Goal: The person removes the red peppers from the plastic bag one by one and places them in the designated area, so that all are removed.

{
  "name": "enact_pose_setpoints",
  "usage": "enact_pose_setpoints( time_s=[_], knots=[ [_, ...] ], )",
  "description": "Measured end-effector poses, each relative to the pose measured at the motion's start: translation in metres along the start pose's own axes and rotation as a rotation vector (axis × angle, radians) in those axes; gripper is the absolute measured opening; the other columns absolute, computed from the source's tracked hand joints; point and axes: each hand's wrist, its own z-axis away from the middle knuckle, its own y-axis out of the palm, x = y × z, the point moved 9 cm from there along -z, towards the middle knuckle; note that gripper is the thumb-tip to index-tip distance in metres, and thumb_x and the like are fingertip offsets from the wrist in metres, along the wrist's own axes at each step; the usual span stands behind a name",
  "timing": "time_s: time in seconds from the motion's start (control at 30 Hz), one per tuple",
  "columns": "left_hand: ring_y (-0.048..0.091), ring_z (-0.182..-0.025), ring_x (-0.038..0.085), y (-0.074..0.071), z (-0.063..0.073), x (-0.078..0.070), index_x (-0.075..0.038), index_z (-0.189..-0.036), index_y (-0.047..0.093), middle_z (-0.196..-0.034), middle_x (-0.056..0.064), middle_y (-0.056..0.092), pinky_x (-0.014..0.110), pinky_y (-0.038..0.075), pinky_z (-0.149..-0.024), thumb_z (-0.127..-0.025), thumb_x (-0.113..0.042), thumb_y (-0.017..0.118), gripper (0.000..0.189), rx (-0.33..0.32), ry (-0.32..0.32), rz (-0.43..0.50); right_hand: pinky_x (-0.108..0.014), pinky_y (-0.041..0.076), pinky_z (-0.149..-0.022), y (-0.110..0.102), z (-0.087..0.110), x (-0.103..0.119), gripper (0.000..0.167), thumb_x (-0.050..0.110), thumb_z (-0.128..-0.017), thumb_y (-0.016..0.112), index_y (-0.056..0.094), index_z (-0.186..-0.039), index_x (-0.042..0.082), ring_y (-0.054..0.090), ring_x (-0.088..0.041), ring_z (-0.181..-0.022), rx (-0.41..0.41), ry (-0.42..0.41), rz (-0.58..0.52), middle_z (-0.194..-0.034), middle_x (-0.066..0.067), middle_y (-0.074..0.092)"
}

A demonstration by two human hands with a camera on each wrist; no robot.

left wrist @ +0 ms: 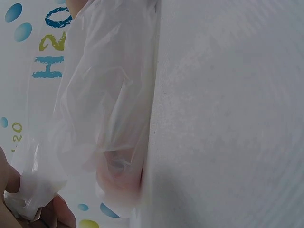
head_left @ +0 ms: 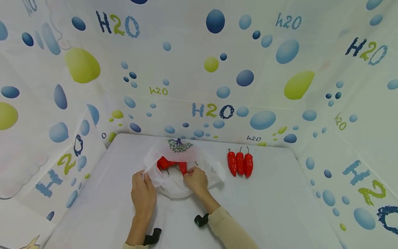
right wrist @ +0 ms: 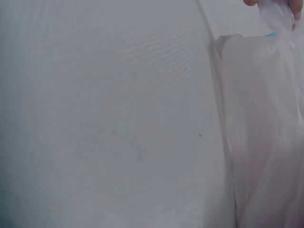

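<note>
A thin white plastic bag (head_left: pixel 174 192) with a tree print lies on the table, its mouth spread toward me. Several red peppers (head_left: pixel 164 163) with green stems show inside it. My left hand (head_left: pixel 143 195) pinches the bag's left edge; in the left wrist view the bunched film (left wrist: pixel 35 190) sits between thumb and fingers. At the bag's mouth, my right hand (head_left: pixel 197 180) has its fingertips on the lower end of a red pepper (head_left: pixel 183 168), pinching it. In the right wrist view the bag covers the right side, with left fingers (right wrist: pixel 294 7) gripping its edge at the top.
Three red peppers (head_left: pixel 240 163) lie side by side on the white table (head_left: pixel 273 204), right of the bag. Behind and beside the table hang white sheets (head_left: pixel 186 76) with bubble and H2O prints. Black wrist camera mounts (head_left: pixel 201 220) sit on both forearms.
</note>
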Motion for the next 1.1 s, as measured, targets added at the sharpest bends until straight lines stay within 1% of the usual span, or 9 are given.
enact_pose_setpoints(
  time_s=[0.13, 0.23, 0.37, 0.53, 0.67, 0.87, 0.97, 1.1],
  knots=[
    [0.061, -0.09, 0.046, 0.0, 0.0, 0.0, 0.006, -0.124, 0.055, -0.113, 0.024, 0.057, 0.056, 0.05, -0.078, -0.111, -0.016, 0.046, 0.027, 0.006, 0.001, 0.001, -0.031, 0.046, -0.055, 0.002, -0.003, 0.003, 0.028, 0.031, -0.086, 0.081, 0.073, -0.101, 0.008, 0.06, -0.012, -0.067, 0.024, -0.017, 0.039, -0.077, 0.004, 0.065],
    [0.061, -0.09, 0.047, -0.001, -0.001, -0.001, 0.007, -0.123, 0.055, -0.113, 0.025, 0.057, 0.057, 0.05, -0.078, -0.111, -0.015, 0.046, 0.027, -0.003, 0.011, 0.003, -0.031, 0.047, -0.055, 0.001, -0.005, 0.007, 0.035, 0.036, -0.087, 0.082, 0.073, -0.104, 0.006, 0.06, -0.013, -0.066, 0.044, -0.024, 0.063, -0.077, 0.002, 0.066],
    [0.061, -0.089, 0.048, -0.001, -0.001, -0.003, 0.007, -0.122, 0.056, -0.111, 0.025, 0.057, 0.057, 0.049, -0.076, -0.11, -0.014, 0.046, 0.026, -0.018, 0.025, 0.006, -0.035, 0.049, -0.056, -0.002, -0.009, 0.013, 0.04, 0.039, -0.087, 0.082, 0.073, -0.104, 0.005, 0.061, -0.017, -0.066, 0.056, -0.049, 0.102, -0.079, -0.002, 0.069],
    [0.061, -0.089, 0.049, -0.002, -0.001, -0.006, 0.008, -0.12, 0.057, -0.11, 0.026, 0.058, 0.058, 0.048, -0.075, -0.11, -0.013, 0.047, 0.025, -0.031, 0.041, 0.01, -0.037, 0.052, -0.062, 0.001, -0.014, 0.014, 0.04, 0.04, -0.086, 0.083, 0.07, -0.107, 0.009, 0.063, -0.02, -0.069, 0.075, -0.057, 0.18, -0.085, -0.004, 0.072],
    [0.061, -0.089, 0.051, -0.002, 0.0, -0.006, 0.008, -0.12, 0.057, -0.109, 0.026, 0.058, 0.059, 0.048, -0.074, -0.11, -0.012, 0.047, 0.025, -0.037, 0.041, 0.009, -0.04, 0.052, -0.064, 0.005, -0.016, 0.014, 0.034, 0.041, -0.087, 0.083, 0.07, -0.104, 0.013, 0.066, -0.022, -0.073, 0.089, -0.058, 0.233, -0.085, -0.002, 0.072],
    [0.061, -0.092, 0.051, -0.002, 0.0, -0.004, 0.007, -0.121, 0.057, -0.11, 0.025, 0.058, 0.06, 0.047, -0.075, -0.11, -0.014, 0.046, 0.025, -0.03, 0.026, 0.009, -0.042, 0.053, -0.062, 0.006, -0.02, 0.014, 0.028, 0.041, -0.087, 0.08, 0.074, -0.097, 0.015, 0.07, -0.026, -0.074, 0.066, -0.072, 0.299, -0.083, -0.002, 0.074],
    [0.061, -0.091, 0.051, -0.002, 0.0, -0.002, 0.006, -0.121, 0.057, -0.11, 0.025, 0.058, 0.059, 0.047, -0.075, -0.11, -0.014, 0.046, 0.025, -0.03, 0.021, 0.007, -0.04, 0.052, -0.059, 0.006, -0.021, 0.013, 0.026, 0.04, -0.087, 0.08, 0.072, -0.092, 0.015, 0.068, -0.024, -0.07, 0.07, -0.068, 0.307, -0.079, 0.0, 0.071],
    [0.061, -0.09, 0.051, -0.003, 0.0, -0.003, 0.007, -0.121, 0.057, -0.11, 0.025, 0.058, 0.06, 0.047, -0.075, -0.11, -0.013, 0.047, 0.025, -0.039, 0.026, 0.012, -0.036, 0.046, -0.054, 0.008, -0.022, 0.014, 0.029, 0.039, -0.088, 0.078, 0.065, -0.08, 0.015, 0.06, -0.019, -0.061, 0.085, -0.073, 0.306, -0.068, 0.002, 0.062]
  ],
)
